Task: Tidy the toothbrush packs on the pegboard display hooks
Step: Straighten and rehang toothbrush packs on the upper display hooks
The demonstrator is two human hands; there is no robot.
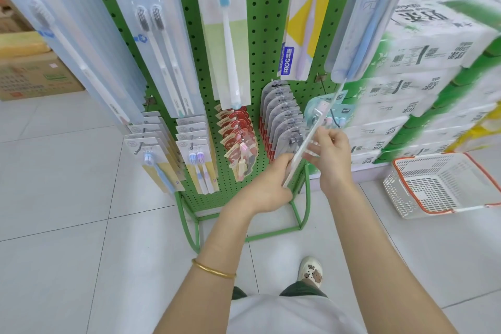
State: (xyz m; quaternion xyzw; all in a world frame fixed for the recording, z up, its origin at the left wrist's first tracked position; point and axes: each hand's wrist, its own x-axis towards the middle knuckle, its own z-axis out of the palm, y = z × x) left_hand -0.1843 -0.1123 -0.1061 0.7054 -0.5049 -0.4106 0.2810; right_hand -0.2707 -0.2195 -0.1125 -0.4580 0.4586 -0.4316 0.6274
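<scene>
Left hand (pixel 271 184) and right hand (pixel 331 154) grip seemingly one pack (pixel 300 154).

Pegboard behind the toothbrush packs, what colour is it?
The pegboard is bright green, dotted with rows of small dark holes. The head view shows it.

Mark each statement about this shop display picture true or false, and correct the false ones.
1. The left hand and the right hand both hold one flat toothbrush pack. True.
2. The pegboard is blue. False: it is green.
3. A white basket with an orange rim stands on the floor at the right. True.
4. The gold bangle sits on the right wrist. False: it is on the left wrist.
</scene>
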